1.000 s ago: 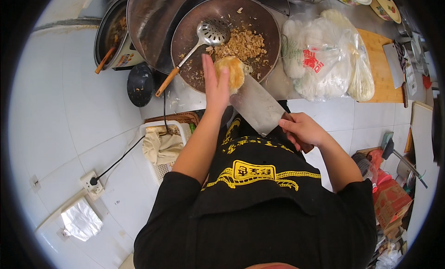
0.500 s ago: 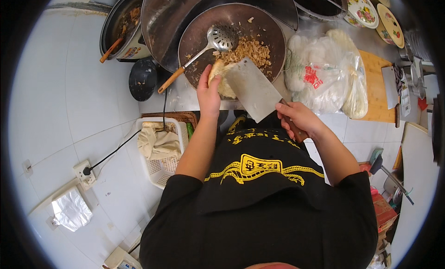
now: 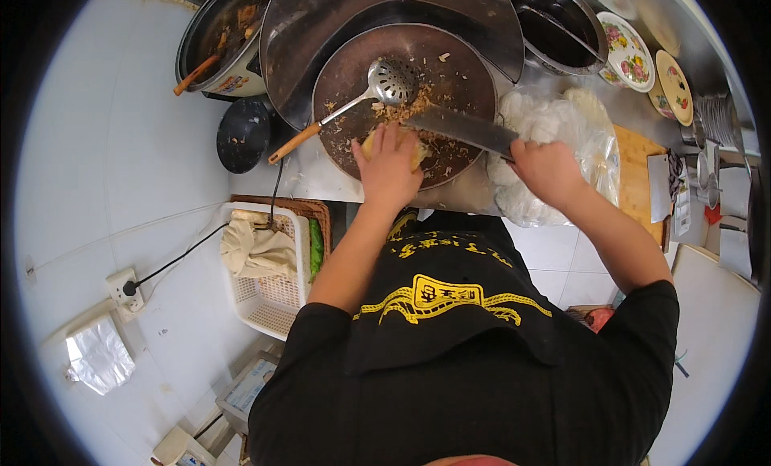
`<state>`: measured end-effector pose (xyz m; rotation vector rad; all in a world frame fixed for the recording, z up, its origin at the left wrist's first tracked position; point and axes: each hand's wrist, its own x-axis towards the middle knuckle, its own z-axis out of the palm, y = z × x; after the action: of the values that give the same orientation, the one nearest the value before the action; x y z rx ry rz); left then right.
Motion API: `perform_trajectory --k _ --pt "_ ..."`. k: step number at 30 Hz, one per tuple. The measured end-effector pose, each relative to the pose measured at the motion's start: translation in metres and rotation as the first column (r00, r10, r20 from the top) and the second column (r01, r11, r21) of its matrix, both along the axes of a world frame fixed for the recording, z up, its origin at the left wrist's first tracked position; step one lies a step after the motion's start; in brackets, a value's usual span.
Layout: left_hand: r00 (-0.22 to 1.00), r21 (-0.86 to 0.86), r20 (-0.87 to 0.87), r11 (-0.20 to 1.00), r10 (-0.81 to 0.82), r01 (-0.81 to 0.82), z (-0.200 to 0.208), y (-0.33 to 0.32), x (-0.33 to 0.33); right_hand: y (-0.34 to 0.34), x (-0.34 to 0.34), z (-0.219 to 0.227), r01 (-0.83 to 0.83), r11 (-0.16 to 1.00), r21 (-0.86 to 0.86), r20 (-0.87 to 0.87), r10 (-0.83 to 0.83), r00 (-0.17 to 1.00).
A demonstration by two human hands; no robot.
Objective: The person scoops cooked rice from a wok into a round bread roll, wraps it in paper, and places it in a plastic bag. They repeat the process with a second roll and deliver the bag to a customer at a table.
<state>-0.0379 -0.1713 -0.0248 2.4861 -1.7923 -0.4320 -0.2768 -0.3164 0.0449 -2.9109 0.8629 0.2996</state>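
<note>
Counter (image 3: 472,189) with board (image 3: 344,74), cleaver (image 3: 462,128) and bread (image 3: 421,152)

The counter is of metal, and the round brown board stands upon it. To the right of the board lies the bag (image 3: 558,112), transparent, with white contents. Below the counter, on the left, there is a white basket (image 3: 277,305). The ladle (image 3: 347,106), with holes and a wooden handle, lies across the left part of the board. The right hand (image 3: 550,173) is clamped on the handle of the cleaver, whose blade reaches leftward over the board, its far end at the chopped food (image 3: 408,108). The left hand (image 3: 389,170) lies upon the bread, thumb at its left side; whether the fingers are gripping it, I cannot tell. The bread is at the near part of the board, mostly hidden by this hand.
</note>
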Motion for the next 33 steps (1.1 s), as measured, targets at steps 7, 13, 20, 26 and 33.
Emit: perform_trajectory --k 7,13,20,26,33 --pt "0.985 -0.185 -0.087 0.969 0.148 -0.162 -0.005 0.013 0.009 0.023 -0.022 -0.023 0.226 -0.131 0.965 -0.243 -0.766 0.595" --pt "0.995 -0.203 -0.086 0.976 0.059 -0.075 -0.007 0.001 0.006 0.045 -0.074 -0.033 0.151 -0.354 0.923 -0.385 -0.825 0.414" --pt "0.998 -0.228 -0.066 0.973 0.017 -0.032 -0.010 0.001 0.006 0.054 -0.043 -0.055 0.300 -0.233 0.925 -0.363 -0.778 0.514" --pt "0.967 -0.290 -0.247 0.948 0.060 -0.133 -0.010 0.001 0.015 0.062 -0.035 -0.075 0.067 -0.387 0.920 -0.369 -0.795 0.482" --pt "0.667 -0.379 -0.745 0.809 0.021 -0.449 -0.019 0.004 0.044 0.060 -0.012 -0.063 0.032 -0.405 0.914 -0.325 -0.680 0.657"
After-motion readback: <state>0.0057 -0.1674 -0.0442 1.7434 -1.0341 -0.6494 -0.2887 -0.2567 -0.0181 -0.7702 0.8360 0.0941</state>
